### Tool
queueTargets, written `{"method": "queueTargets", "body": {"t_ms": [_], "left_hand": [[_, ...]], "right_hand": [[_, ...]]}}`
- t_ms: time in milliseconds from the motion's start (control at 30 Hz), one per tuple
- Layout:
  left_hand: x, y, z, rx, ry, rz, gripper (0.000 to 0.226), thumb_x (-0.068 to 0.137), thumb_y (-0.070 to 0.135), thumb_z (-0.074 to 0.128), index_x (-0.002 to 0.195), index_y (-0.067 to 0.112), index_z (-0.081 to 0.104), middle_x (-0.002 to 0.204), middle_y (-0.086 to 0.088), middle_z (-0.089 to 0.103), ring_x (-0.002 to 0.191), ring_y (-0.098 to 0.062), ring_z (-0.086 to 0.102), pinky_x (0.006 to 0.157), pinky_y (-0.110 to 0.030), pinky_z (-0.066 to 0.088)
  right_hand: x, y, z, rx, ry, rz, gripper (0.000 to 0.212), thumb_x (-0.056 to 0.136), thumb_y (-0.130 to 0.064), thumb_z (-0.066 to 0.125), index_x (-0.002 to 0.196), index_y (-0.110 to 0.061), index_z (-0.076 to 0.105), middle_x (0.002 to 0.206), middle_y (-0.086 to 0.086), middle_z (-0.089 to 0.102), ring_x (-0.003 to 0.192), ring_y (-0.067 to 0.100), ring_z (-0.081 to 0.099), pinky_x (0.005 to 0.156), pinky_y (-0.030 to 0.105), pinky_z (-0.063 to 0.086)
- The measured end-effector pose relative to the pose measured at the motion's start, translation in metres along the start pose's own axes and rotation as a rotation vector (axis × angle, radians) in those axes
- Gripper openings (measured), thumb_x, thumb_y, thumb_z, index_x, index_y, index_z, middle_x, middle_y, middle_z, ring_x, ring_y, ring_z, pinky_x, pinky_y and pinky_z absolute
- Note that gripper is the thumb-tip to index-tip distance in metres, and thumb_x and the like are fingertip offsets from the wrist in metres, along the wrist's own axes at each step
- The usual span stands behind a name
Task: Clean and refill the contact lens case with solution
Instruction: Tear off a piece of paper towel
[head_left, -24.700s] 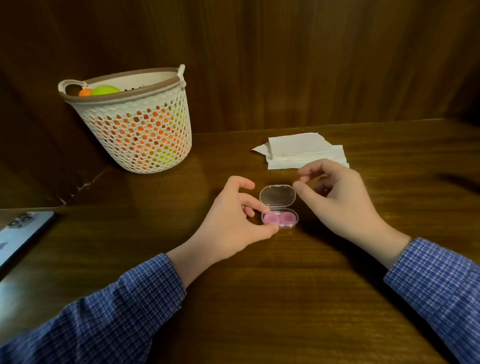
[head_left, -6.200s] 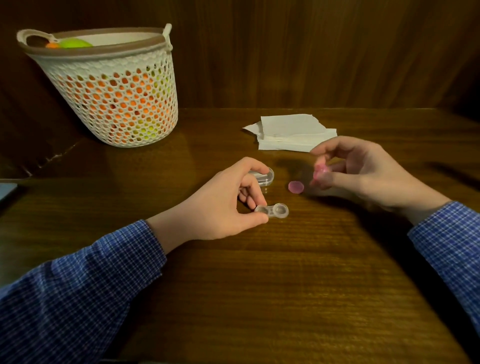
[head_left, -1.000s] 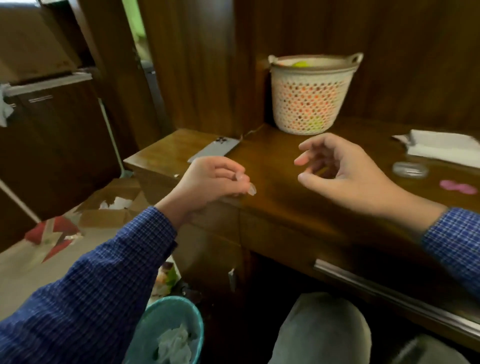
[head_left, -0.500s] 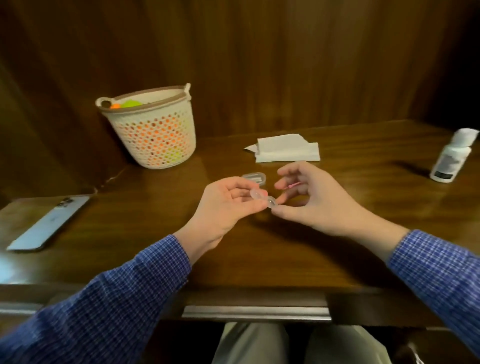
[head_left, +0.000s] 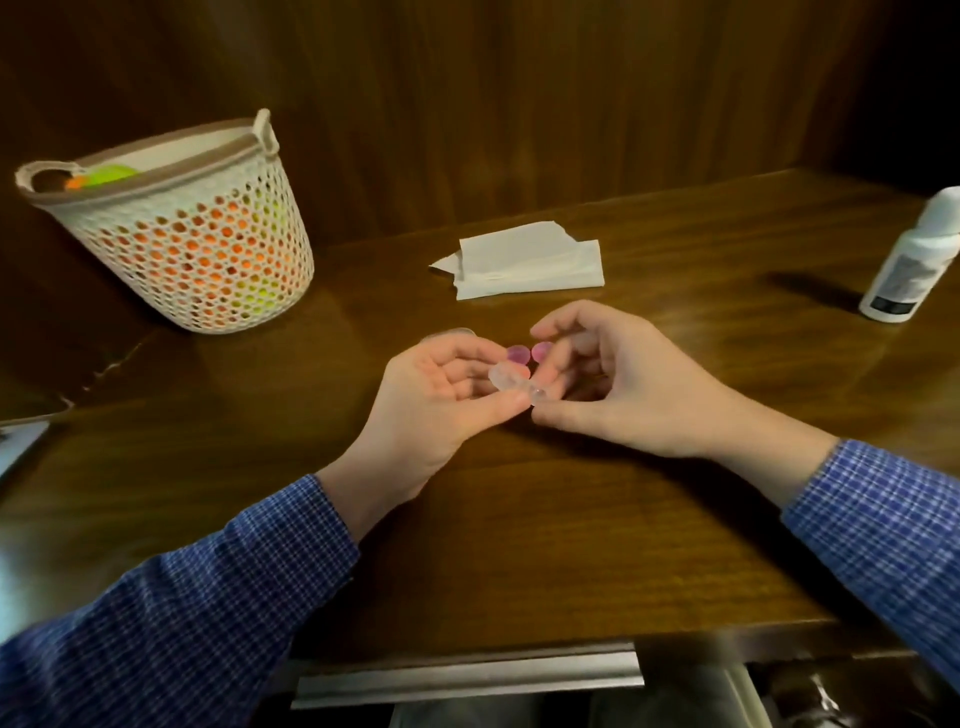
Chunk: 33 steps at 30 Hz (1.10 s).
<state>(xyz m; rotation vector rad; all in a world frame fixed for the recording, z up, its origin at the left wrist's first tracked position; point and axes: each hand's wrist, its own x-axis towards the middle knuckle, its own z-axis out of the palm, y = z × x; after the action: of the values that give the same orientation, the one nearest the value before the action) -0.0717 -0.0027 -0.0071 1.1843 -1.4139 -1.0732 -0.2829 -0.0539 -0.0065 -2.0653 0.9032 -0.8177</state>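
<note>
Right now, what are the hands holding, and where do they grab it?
Both hands hold the clear lens case. The left hand pinches its left end, the right hand its right end.

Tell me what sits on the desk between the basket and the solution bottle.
In the head view, the folded tissue lies between the basket and the solution bottle.

Wooden desk (head_left: 597, 545) seen from above. At centre, left hand (head_left: 436, 400) and right hand (head_left: 613, 384) together pinch clear contact lens case (head_left: 511, 382). Two pink caps (head_left: 527, 354) lie just behind case. Folded tissue (head_left: 524, 260) farther behind. White solution bottle (head_left: 914, 265) far right of case. Perforated basket (head_left: 187, 228) far left.
</note>
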Motion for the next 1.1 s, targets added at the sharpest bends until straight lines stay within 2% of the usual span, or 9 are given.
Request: {"method": "queueTargets", "body": {"t_ms": [133, 300, 467, 533, 667, 833, 933, 1033, 1100], "left_hand": [[0.001, -0.003, -0.002, 0.074, -0.015, 0.032, 0.053, 0.070, 0.017, 0.085, 0.118, 0.018, 0.064, 0.103, 0.000, 0.080, 0.101, -0.017, 0.077, 0.083, -0.030, 0.063], [0.005, -0.004, -0.011, 0.273, -0.042, 0.089, 0.066, 0.078, 0.006, 0.088, 0.133, 0.022, 0.055, 0.101, 0.006, 0.078, 0.097, -0.012, 0.076, 0.083, -0.026, 0.062], [0.004, -0.010, -0.015, 0.507, -0.068, 0.122, 0.065, 0.079, 0.021, 0.089, 0.133, 0.031, 0.054, 0.098, 0.018, 0.077, 0.097, 0.001, 0.071, 0.086, -0.019, 0.057], [0.005, -0.012, -0.015, 0.563, -0.053, 0.118, 0.066, 0.079, 0.025, 0.089, 0.134, 0.035, 0.053, 0.097, 0.022, 0.076, 0.098, 0.006, 0.068, 0.084, -0.013, 0.052], [0.007, -0.013, -0.015, 0.588, -0.023, 0.089, 0.068, 0.080, 0.029, 0.088, 0.137, 0.034, 0.052, 0.097, 0.021, 0.076, 0.098, 0.007, 0.067, 0.081, -0.006, 0.050], [0.005, -0.010, -0.015, 0.615, -0.045, 0.072, 0.069, 0.080, 0.031, 0.087, 0.139, 0.037, 0.051, 0.101, 0.020, 0.075, 0.101, 0.006, 0.066, 0.092, -0.018, 0.053], [0.008, 0.002, -0.024, 0.618, -0.063, 0.058, 0.056, 0.080, 0.036, 0.086, 0.129, 0.037, 0.059, 0.106, 0.019, 0.072, 0.100, 0.004, 0.067, 0.087, -0.017, 0.056], [0.032, 0.025, -0.043, 0.591, 0.018, 0.132, 0.022, 0.084, 0.030, 0.082, 0.103, 0.034, 0.072, 0.093, 0.016, 0.072, 0.086, 0.005, 0.068, 0.069, -0.012, 0.056], [0.063, 0.041, -0.057, 0.607, 0.117, 0.181, 0.011, 0.089, 0.025, 0.079, 0.092, 0.034, 0.074, 0.086, 0.015, 0.072, 0.078, 0.006, 0.068, 0.061, -0.008, 0.051]], "right_hand": [[0.000, 0.002, 0.006, -0.017, 0.014, 0.019, 0.060, 0.076, -0.026, 0.089, 0.126, -0.031, 0.055, 0.093, -0.018, 0.074, 0.085, 0.005, 0.074, 0.077, 0.020, 0.060], [0.001, 0.003, 0.003, -0.049, -0.013, 0.048, 0.064, 0.077, -0.017, 0.089, 0.128, -0.033, 0.053, 0.095, -0.018, 0.074, 0.084, 0.004, 0.074, 0.074, 0.015, 0.058], [0.005, 0.002, 0.007, -0.155, -0.058, 0.050, 0.067, 0.078, -0.019, 0.087, 0.130, -0.036, 0.050, 0.097, -0.026, 0.073, 0.085, -0.003, 0.071, 0.071, 0.009, 0.054], [0.008, 0.002, 0.008, -0.181, -0.057, 0.060, 0.066, 0.078, -0.021, 0.088, 0.130, -0.036, 0.051, 0.094, -0.024, 0.074, 0.086, -0.005, 0.070, 0.070, 0.008, 0.053], [0.012, 0.003, 0.008, -0.226, -0.039, 0.078, 0.062, 0.078, -0.024, 0.087, 0.128, -0.037, 0.052, 0.093, -0.019, 0.074, 0.088, -0.009, 0.067, 0.068, 0.006, 0.052], [0.009, 0.000, 0.004, -0.251, -0.067, 0.077, 0.055, 0.077, -0.034, 0.087, 0.121, -0.040, 0.055, 0.100, -0.016, 0.070, 0.090, -0.006, 0.067, 0.069, 0.014, 0.057], [0.016, -0.003, -0.008, -0.225, -0.047, 0.068, 0.044, 0.078, -0.040, 0.085, 0.116, -0.035, 0.063, 0.098, -0.015, 0.070, 0.088, 0.000, 0.068, 0.072, 0.018, 0.059], [0.047, -0.001, -0.034, -0.189, 0.070, 0.016, 0.024, 0.086, -0.019, 0.079, 0.106, -0.025, 0.069, 0.092, -0.008, 0.073, 0.080, 0.003, 0.069, 0.074, 0.018, 0.057], [0.080, 0.005, -0.054, -0.202, 0.141, 0.015, 0.016, 0.090, -0.013, 0.076, 0.101, -0.023, 0.070, 0.091, -0.004, 0.073, 0.079, 0.008, 0.069, 0.074, 0.025, 0.059]]}}
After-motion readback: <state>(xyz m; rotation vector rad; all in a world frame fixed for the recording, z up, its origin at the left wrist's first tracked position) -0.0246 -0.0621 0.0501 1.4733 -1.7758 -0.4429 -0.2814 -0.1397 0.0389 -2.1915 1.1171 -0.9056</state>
